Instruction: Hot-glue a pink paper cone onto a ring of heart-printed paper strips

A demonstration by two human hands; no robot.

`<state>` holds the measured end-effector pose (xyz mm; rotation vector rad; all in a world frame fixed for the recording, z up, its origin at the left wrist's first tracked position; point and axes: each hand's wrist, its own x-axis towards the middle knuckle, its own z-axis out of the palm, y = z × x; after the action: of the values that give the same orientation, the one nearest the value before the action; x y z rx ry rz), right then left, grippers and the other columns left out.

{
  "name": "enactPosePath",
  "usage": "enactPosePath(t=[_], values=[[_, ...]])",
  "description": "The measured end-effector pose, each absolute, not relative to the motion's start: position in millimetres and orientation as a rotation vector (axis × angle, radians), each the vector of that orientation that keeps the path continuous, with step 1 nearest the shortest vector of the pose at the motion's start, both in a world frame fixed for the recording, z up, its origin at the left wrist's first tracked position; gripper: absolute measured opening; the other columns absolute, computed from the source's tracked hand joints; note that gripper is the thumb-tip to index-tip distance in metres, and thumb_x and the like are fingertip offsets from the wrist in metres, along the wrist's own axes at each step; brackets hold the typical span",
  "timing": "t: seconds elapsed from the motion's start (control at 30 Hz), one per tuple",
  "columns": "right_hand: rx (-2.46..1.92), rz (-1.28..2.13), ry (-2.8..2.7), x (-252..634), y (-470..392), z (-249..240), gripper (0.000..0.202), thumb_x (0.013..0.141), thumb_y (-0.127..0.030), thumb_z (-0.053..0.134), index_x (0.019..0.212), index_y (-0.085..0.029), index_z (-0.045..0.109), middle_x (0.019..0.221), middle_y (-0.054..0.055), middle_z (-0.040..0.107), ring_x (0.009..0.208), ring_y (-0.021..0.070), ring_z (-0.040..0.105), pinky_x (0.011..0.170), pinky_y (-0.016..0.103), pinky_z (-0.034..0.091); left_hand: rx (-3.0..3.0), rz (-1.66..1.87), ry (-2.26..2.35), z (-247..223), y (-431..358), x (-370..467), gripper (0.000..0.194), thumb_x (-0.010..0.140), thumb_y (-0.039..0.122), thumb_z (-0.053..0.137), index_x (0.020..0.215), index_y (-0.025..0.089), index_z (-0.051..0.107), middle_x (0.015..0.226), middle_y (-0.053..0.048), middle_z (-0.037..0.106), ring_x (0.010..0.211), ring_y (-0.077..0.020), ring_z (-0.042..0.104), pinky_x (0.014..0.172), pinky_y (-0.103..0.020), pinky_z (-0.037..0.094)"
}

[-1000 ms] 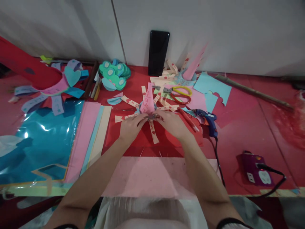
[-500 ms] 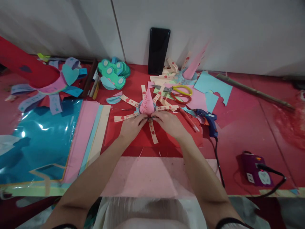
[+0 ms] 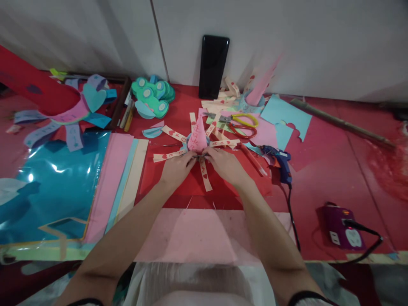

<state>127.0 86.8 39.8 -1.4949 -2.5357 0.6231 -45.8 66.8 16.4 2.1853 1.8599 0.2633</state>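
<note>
A pink paper cone [image 3: 198,137] with red writing stands upright at the middle of a ring of cream paper strips [image 3: 174,134] marked with red hearts and letters. My left hand [image 3: 177,168] is closed at the near left side of the cone's base, its fingertips pinching the near edge. From the right, my right hand [image 3: 223,163] pinches the same near edge, close to the other fingertips. A small dark piece shows between the fingertips, too small to name. One strip points towards me below the hands.
Scissors [image 3: 244,120], a red pen [image 3: 253,159] and a blue glue gun [image 3: 281,160] lie to the right. A phone [image 3: 214,67] leans on the wall. Coloured paper sheets [image 3: 110,182] lie left, a purple power socket [image 3: 344,229] right.
</note>
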Motion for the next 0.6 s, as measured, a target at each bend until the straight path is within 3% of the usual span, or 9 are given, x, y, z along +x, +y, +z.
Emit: enactPosePath(t=[0.6], values=[[-1.512, 0.604, -2.537, 124.1, 85.6, 39.5, 0.018, 0.092, -0.02, 0.035, 0.101, -0.019, 0.05, 0.094, 0.005, 0.06, 0.082, 0.0145, 0.055, 0.054, 0.023, 0.024, 2.216, 0.253, 1.849, 12.1, 67.1, -47.0, 0.026, 0.089, 0.032, 0.041, 0.103, 0.022, 0.062, 0.088, -0.003, 0.071, 0.075, -0.0177, 0.065, 0.06, -0.025, 0.043]])
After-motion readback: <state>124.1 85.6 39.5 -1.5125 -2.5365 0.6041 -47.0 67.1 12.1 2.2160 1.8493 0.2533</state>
